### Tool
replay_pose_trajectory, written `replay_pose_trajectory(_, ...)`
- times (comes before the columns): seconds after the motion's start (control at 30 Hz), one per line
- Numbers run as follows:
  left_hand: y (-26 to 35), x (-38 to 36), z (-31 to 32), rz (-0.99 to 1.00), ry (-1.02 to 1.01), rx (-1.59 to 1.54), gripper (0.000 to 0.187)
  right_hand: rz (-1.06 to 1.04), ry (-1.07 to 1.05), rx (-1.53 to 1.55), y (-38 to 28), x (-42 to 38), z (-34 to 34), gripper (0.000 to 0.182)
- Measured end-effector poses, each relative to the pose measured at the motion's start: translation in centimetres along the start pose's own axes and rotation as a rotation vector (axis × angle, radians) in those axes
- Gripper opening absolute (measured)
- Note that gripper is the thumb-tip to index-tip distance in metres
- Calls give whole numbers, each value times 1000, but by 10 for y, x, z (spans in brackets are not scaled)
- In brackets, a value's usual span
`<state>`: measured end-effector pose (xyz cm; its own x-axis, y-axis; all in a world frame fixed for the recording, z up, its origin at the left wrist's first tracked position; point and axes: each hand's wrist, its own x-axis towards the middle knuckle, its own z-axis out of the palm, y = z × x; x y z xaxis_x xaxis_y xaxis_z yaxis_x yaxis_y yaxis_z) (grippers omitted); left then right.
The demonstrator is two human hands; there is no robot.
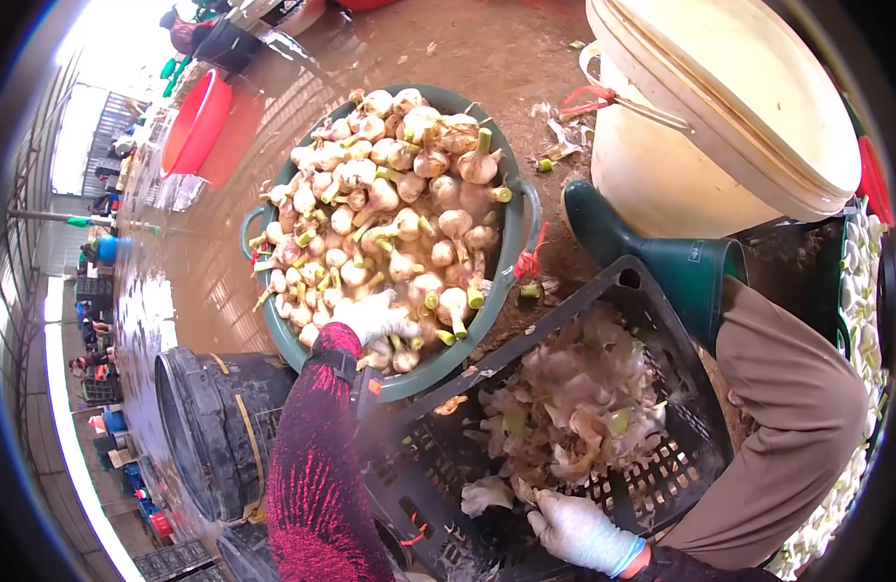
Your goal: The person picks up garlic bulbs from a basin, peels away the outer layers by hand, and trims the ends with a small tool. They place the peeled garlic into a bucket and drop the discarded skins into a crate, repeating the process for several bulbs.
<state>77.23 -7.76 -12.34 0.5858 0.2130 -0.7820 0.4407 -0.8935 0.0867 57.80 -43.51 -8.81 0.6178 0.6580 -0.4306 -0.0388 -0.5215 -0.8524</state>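
My left hand (372,318), in a pale glove below a pink-speckled dark sleeve, reaches into a green basin (401,390) heaped with garlic bulbs (356,175). It lies among the bulbs near the basin's front rim, its fingers blurred against them. Lower down, my right hand (582,533) wears a white glove with a light blue cuff. Its fingers are closed together over the near side of a black slatted crate (695,427); what they hold, if anything, I cannot make out. Papery garlic skins (584,398) are piled in that crate, with a loose piece (487,496) beside the fingertips.
A large cream bucket (661,165) stands at upper right, near a green boot (652,247). Black buckets (215,427) are left of my sleeve. A red tub (198,121) sits farther back on the wet floor (322,58). Pale cloves (860,310) line the right edge.
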Motion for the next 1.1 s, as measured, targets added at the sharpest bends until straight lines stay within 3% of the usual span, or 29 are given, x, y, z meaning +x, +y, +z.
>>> replay_pose_trajectory(0.07, 0, -6, -2, 122, -148, -85, 84, -21, 34, 34, -2, 0, -1, 20)
replay_pose_trajectory(0.1, 5, -18, 2, 135, -144, -395, 78, -56, 80, 1, 2, -1, 1, 20)
replay_pose_trajectory(0.13, 22, -35, -8, 230, -94, -114, 68, -113, 112, -22, 9, -2, 5, 22)
replay_pose_trajectory(0.17, 22, -40, -3, 308, -41, -195, 62, -84, 145, -59, 3, -9, -1, 27)
replay_pose_trajectory(0.2, -9, -4, 22, 326, 208, -12, 50, 21, 58, -12, -7, -9, -10, 28)
replay_pose_trajectory(0.23, -9, -11, 26, 329, 451, -13, 46, -51, 162, -13, -4, -10, -5, 24)
replay_pose_trajectory(0.27, 4, -35, 16, 205, 221, -890, 44, -116, 210, 23, -3, -10, -5, 22)
replay_pose_trajectory(0.33, -5, -61, 6, 236, 463, -586, 40, -46, 197, 178, -4, -11, -3, 29)
replay_pose_trajectory(0.4, 10, -107, 23, 158, 753, -895, 27, -112, 170, 140, -20, -16, -14, 38)
replay_pose_trajectory(0.43, 20, -137, 37, 151, 788, -892, 27, -142, 164, 242, -13, -18, -10, 46)
replay_pose_trajectory(0.53, 51, -221, 109, 370, 623, -1423, 41, -311, 253, 168, -24, -25, -10, 57)
replay_pose_trajectory(0.6, 66, -239, 175, 402, 713, -1447, 46, -351, 240, -14, -31, -35, -12, 60)
replay_pose_trajectory(0.73, 89, -269, 258, 207, 866, -1449, 40, -488, 126, -273, -23, -42, 6, 47)
replay_pose_trajectory(0.77, 84, -256, 283, 44, 915, -1264, 38, -431, 68, -347, -30, -48, 7, 46)
replay_pose_trajectory(0.8, 87, -258, 292, -42, 905, -1324, 42, -448, 63, -356, -30, -51, 10, 46)
replay_pose_trajectory(0.97, 101, -293, 282, -128, 867, -1667, 49, -492, 81, -480, -14, -55, 37, 51)
replay_pose_trajectory(1.1, 106, -280, 297, -189, 974, -1613, 44, -510, 141, -481, -8, -57, 39, 46)
